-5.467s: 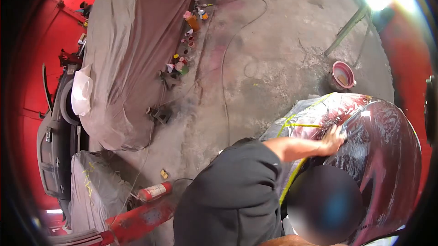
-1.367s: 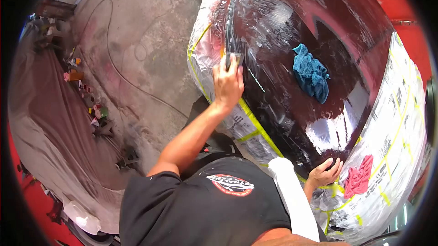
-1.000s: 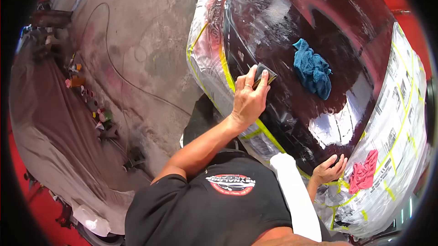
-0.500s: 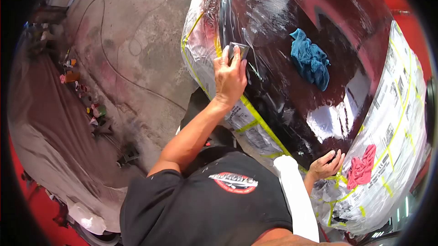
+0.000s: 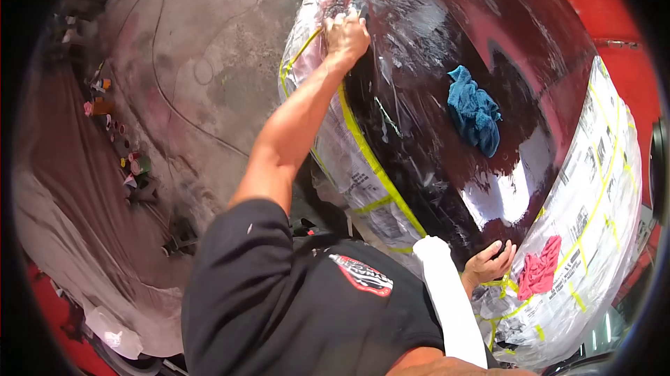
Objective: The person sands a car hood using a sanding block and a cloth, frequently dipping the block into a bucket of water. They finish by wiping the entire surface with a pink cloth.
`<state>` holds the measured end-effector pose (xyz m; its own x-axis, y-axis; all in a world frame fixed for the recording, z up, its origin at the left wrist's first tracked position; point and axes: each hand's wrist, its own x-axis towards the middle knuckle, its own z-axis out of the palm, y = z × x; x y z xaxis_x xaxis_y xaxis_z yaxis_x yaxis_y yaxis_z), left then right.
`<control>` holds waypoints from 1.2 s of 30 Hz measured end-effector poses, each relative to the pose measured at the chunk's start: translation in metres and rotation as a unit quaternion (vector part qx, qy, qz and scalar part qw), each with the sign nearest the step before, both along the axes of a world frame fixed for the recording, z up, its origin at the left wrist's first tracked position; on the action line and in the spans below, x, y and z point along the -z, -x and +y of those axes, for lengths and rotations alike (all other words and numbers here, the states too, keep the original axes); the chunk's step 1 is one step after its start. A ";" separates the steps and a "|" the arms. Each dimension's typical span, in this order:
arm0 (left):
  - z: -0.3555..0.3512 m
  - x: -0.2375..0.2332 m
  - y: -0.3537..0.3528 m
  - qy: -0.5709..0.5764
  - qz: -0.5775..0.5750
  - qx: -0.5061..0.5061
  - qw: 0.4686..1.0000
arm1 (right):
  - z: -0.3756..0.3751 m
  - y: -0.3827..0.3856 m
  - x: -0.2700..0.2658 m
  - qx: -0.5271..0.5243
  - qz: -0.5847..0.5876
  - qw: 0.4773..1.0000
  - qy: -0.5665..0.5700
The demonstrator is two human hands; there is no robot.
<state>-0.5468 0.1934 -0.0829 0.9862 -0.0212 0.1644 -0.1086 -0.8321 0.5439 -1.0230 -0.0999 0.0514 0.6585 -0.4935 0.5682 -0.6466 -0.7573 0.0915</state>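
Small dark block (image 5: 359,5) is at the far left edge of the hood (image 5: 447,188), mostly hidden under my left hand (image 5: 345,33), fingers clenched on it. I'd hold it flat with even pressure, stroking the wet panel, staying off the yellow tape (image 5: 370,160). Right hand (image 5: 488,262) braces the hood's near edge with fingers released, beside the red rag (image 5: 541,271); the blue rag (image 5: 474,111) is mid-hood.
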 end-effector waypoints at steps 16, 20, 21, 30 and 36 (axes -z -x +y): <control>0.013 -0.030 0.102 0.026 -0.115 0.136 0.984 | 0.008 -0.016 -0.009 0.046 -0.008 0.999 -0.028; 0.017 -0.076 0.144 -0.035 -0.103 0.267 0.958 | 0.014 -0.019 -0.029 0.059 -0.046 0.995 -0.071; 0.017 -0.076 0.135 0.065 -0.105 0.266 0.956 | 0.012 -0.016 -0.026 0.061 -0.085 0.992 -0.068; -0.085 -0.174 0.172 0.355 0.338 0.461 0.740 | 0.116 -0.083 -0.066 -0.059 -0.270 0.908 -0.314; -0.105 -0.148 0.150 0.199 0.326 0.615 0.690 | 0.182 -0.148 -0.028 -0.033 -0.363 0.817 -0.447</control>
<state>-0.6973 0.0882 0.0650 0.1287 -0.9891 -0.0712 -0.2238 -0.0989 0.9696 -0.8746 0.0821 0.0794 0.3500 -0.9019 0.2530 -0.2384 -0.3469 -0.9071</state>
